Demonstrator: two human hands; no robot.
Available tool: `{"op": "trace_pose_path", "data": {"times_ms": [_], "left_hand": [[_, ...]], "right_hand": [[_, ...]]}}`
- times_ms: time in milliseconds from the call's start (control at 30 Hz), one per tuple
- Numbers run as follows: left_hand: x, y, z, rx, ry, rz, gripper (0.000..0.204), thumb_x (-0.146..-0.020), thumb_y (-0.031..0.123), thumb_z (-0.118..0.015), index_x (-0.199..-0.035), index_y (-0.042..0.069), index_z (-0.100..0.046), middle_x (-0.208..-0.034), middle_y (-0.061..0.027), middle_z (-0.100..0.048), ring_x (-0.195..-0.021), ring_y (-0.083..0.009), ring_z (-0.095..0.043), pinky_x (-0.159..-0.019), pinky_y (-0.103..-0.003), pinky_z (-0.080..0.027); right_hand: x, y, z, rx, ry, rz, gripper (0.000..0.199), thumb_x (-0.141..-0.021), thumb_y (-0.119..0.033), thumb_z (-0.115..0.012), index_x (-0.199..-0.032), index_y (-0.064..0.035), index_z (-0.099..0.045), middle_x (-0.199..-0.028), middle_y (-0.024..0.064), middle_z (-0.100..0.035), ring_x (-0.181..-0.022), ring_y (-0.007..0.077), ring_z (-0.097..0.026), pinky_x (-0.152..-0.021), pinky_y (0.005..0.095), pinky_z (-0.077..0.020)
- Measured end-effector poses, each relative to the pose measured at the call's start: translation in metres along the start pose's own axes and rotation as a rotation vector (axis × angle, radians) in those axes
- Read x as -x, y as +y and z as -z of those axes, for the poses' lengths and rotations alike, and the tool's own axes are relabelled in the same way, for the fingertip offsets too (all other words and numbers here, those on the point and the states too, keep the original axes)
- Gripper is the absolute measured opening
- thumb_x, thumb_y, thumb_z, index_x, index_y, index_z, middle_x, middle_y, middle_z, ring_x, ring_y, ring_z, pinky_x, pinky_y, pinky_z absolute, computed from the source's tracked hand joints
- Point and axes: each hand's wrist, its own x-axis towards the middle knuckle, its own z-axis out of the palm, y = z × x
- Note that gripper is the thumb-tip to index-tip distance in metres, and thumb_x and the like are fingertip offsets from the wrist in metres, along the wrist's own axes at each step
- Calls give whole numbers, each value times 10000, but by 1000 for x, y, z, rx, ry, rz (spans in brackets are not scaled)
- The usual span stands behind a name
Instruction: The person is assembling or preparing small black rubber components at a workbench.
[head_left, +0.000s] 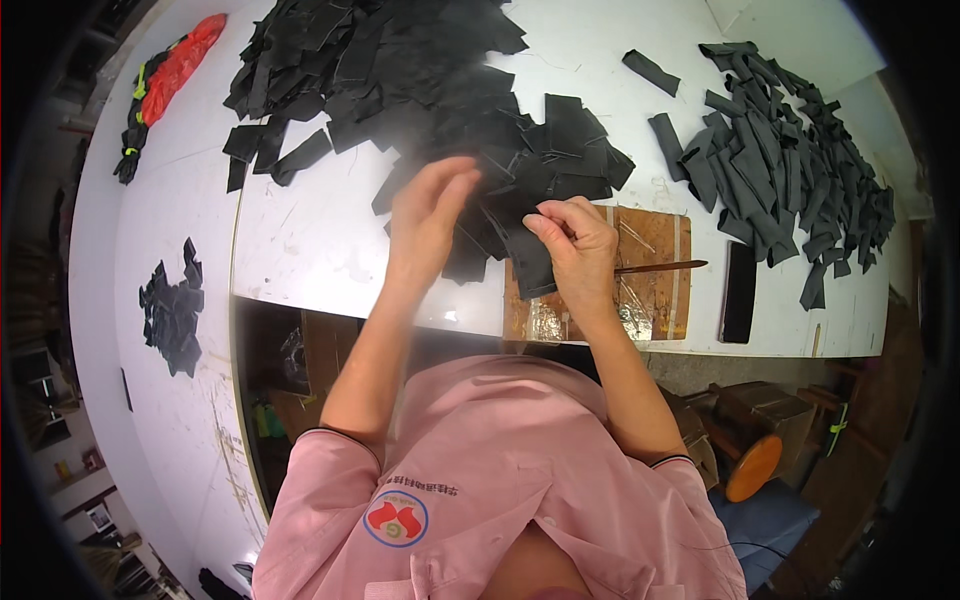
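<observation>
My left hand [428, 215] is over the near part of a large heap of black fabric pieces [400, 90], its fingers stretched forward and slightly blurred, with nothing visible in them. Closed in a pinch, my right hand [578, 245] grips the edge of a black fabric piece [528, 255] that hangs over the left side of a brown board [655, 310]. A thin dark pointed stick [665, 266] juts out to the right from behind my right wrist, above the board. Whether the hand touches the stick, I cannot tell.
At the right lies a pile of dark grey folded fabric strips [760, 160], with a black phone-like slab [738, 292] nearer the edge. A small dark fabric stack [174, 318] and a red plastic bag [185, 70] are at the left. An orange round stool seat [754, 468] stands below the table.
</observation>
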Motion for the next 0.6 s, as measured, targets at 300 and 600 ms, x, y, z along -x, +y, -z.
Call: {"op": "trace_pose_path", "data": {"times_ms": [300,600], "left_hand": [[-4,25,20,16,-357,213,184,-820,148,-562,-934,9,-601,-757,-36,-603,-651,-68,-527,-599,-188,-423],[-2,34,22,-21,-507,301,65,-757,29,-597,-816,4,-596,-643,7,-554,-554,-44,-492,-514,-173,-406]], "right_hand": [[-12,-10,12,128,-212,167,75,-741,-62,-582,-760,10,-580,-687,90,-552,-698,232,-500,-619,311,-406],[-14,-14,20,76,-441,189,101,-755,-85,-571,-760,16,-564,-683,108,-547,-713,239,-502,-634,318,-406]]}}
